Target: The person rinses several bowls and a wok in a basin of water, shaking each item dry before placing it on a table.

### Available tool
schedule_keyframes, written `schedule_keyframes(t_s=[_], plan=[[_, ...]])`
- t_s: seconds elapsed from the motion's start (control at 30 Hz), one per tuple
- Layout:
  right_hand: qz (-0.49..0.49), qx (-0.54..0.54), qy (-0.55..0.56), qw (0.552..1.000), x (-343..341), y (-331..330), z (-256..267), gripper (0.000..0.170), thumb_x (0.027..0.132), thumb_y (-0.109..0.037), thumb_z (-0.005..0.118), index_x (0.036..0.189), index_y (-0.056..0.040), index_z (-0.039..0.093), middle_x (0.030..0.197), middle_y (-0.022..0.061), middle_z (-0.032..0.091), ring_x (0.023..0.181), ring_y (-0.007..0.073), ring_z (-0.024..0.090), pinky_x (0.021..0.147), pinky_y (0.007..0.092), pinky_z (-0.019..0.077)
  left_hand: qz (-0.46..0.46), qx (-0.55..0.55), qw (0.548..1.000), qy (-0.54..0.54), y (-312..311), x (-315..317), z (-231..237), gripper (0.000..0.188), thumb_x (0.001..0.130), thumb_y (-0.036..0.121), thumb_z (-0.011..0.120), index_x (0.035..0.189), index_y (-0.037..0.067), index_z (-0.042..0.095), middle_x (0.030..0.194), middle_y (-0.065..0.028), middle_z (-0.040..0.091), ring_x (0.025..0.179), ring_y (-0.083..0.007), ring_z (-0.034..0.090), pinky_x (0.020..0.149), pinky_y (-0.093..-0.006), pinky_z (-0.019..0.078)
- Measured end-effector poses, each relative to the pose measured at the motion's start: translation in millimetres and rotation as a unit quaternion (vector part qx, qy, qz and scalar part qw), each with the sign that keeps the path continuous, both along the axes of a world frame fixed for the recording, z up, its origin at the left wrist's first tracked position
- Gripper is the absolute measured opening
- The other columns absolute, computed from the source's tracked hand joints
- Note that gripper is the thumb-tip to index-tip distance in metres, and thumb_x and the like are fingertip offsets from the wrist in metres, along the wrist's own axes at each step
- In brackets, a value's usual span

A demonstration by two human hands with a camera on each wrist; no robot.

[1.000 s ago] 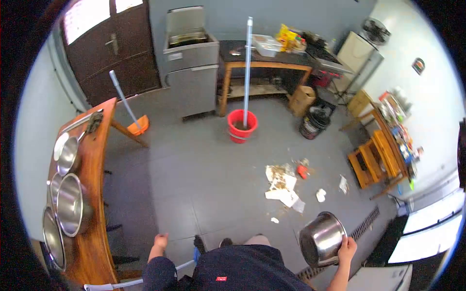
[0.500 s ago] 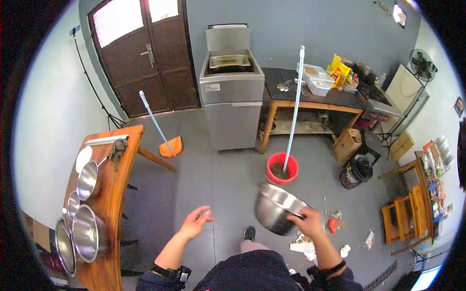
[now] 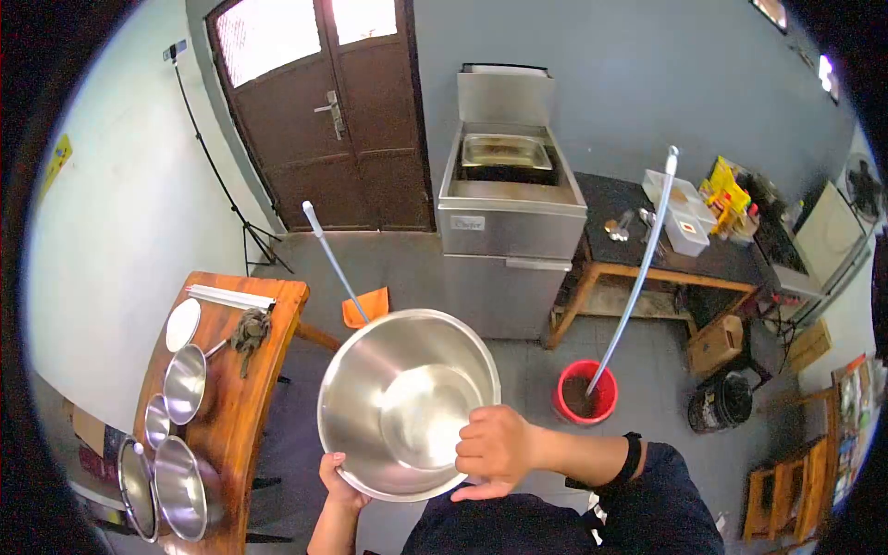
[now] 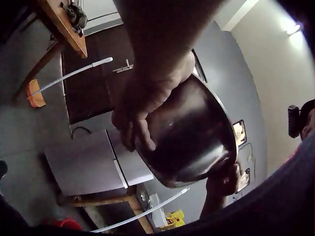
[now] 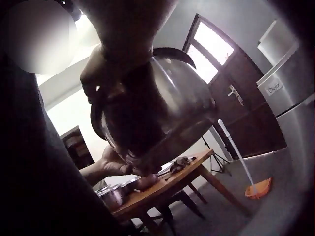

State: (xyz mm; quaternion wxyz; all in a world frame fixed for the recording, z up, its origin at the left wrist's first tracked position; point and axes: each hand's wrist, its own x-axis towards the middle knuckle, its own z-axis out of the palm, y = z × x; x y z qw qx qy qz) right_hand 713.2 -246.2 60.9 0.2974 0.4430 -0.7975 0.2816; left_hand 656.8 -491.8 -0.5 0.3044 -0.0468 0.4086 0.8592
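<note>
A deep stainless steel mixing bowl (image 3: pixel 402 388) is held in front of the body, its mouth facing up toward the head camera and its shiny inside bare. My right hand (image 3: pixel 495 453) grips the near right rim, with the fingers curled over it and the thumb below. At the lower left rim my left hand (image 3: pixel 344 481) holds on, thumb over the edge. In the left wrist view the left hand's fingers (image 4: pixel 142 135) lie along the bowl's dark outer wall (image 4: pixel 192 132). The right wrist view shows the bowl's outside (image 5: pixel 162 103) between both hands.
A wooden table (image 3: pixel 242 407) at left bears several steel bowls (image 3: pixel 182 490) and a dark rag (image 3: pixel 250 335). An orange dustpan (image 3: pixel 370 303) stands behind the held bowl. Right of it is a red bucket (image 3: pixel 592 407) with a mop-like pole (image 3: pixel 638 268). A steel fryer (image 3: pixel 509 277) stands ahead.
My right hand has swung the bowl from the lower right to the front and turned its mouth up. My left hand, empty before, has taken hold of the rim. The head view has turned left.
</note>
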Motion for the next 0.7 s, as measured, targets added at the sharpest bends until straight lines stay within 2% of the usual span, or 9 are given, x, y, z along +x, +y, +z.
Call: schedule_keyframes(t_s=[0.03,0.13,0.27,0.33,0.43,0.5,0.53,0.57,0.7], plan=[[0.008,0.057,-0.037,0.998,-16,13,4,0.036,0.064,-0.037,0.065,0.056,-0.0097,0.043,0.054,0.0015,0.040,0.046,0.0177,0.043,0.042,0.0276,0.0322,0.019,0.021,1.000,-0.009,11,-15,5,0.061,0.058,0.027,0.044,0.111,-0.003,0.041,0.102,-0.0183,0.050,0.090,-0.0300,0.052,0.077,-0.0385,0.0445],[-0.011,-0.038,-0.072,0.997,-70,49,4,0.031,0.062,-0.032,0.067,0.068,-0.0063,0.052,0.065,0.0052,0.052,0.055,0.0206,0.051,0.050,0.0292,0.0403,0.038,0.049,0.994,0.092,25,-85,-28,0.057,0.060,0.025,0.044,0.108,-0.005,0.042,0.100,-0.0186,0.051,0.091,-0.0297,0.052,0.075,-0.0378,0.0455],[-0.291,-0.086,0.010,0.953,-128,113,27,0.034,0.062,-0.017,0.069,0.089,-0.0024,0.054,0.085,0.0114,0.055,0.078,0.0271,0.054,0.069,0.0337,0.0435,-0.037,0.148,0.974,0.165,60,-177,-28,0.045,0.063,0.017,0.045,0.100,-0.008,0.048,0.092,-0.0189,0.055,0.081,-0.0269,0.056,0.073,-0.0328,0.0462],[-0.376,-0.124,-0.024,0.918,-153,142,42,0.039,0.065,-0.013,0.067,0.098,-0.0005,0.050,0.090,0.0134,0.054,0.081,0.0261,0.053,0.072,0.0335,0.0430,-0.034,0.133,0.978,0.155,81,-218,-21,0.056,0.058,0.018,0.047,0.107,-0.007,0.043,0.098,-0.0197,0.053,0.087,-0.0307,0.054,0.077,-0.0366,0.0451],[-0.341,-0.393,-0.263,0.812,-189,176,32,0.040,0.071,-0.012,0.061,0.106,0.0006,0.046,0.094,0.0145,0.053,0.085,0.0229,0.052,0.076,0.0318,0.0418,-0.066,0.141,0.974,0.163,127,-265,4,0.051,0.058,0.016,0.049,0.104,-0.007,0.045,0.095,-0.0186,0.054,0.084,-0.0281,0.055,0.074,-0.0346,0.0458],[-0.334,-0.356,-0.259,0.834,-211,196,34,0.036,0.076,-0.012,0.055,0.108,0.0015,0.045,0.093,0.0140,0.053,0.085,0.0211,0.052,0.075,0.0303,0.0414,-0.099,0.175,0.965,0.169,158,-293,20,0.046,0.059,0.010,0.050,0.102,-0.007,0.046,0.093,-0.0174,0.055,0.081,-0.0267,0.056,0.072,-0.0339,0.0462],[-0.331,-0.336,-0.256,0.844,-222,208,34,0.034,0.079,-0.012,0.053,0.109,0.0020,0.044,0.093,0.0138,0.053,0.085,0.0202,0.052,0.075,0.0296,0.0413,-0.094,0.163,0.962,0.195,174,-308,23,0.040,0.061,0.006,0.049,0.101,-0.004,0.048,0.093,-0.0166,0.055,0.081,-0.0274,0.056,0.072,-0.0338,0.0460],[-0.389,-0.269,-0.199,0.858,-230,222,26,0.030,0.084,-0.013,0.045,0.110,0.0026,0.043,0.095,0.0131,0.054,0.085,0.0189,0.052,0.075,0.0277,0.0410,-0.068,0.020,0.948,0.312,187,-333,11,0.037,0.063,0.005,0.049,0.100,-0.002,0.048,0.093,-0.0152,0.055,0.080,-0.0265,0.056,0.071,-0.0333,0.0459],[-0.416,-0.271,-0.145,0.856,-269,275,48,0.030,0.085,-0.014,0.043,0.110,0.0025,0.043,0.094,0.0118,0.056,0.086,0.0159,0.053,0.076,0.0274,0.0411,-0.027,-0.149,0.965,0.213,271,-384,87,0.030,0.068,0.001,0.051,0.099,0.000,0.049,0.094,-0.0114,0.055,0.082,-0.0219,0.055,0.072,-0.0332,0.0445]])
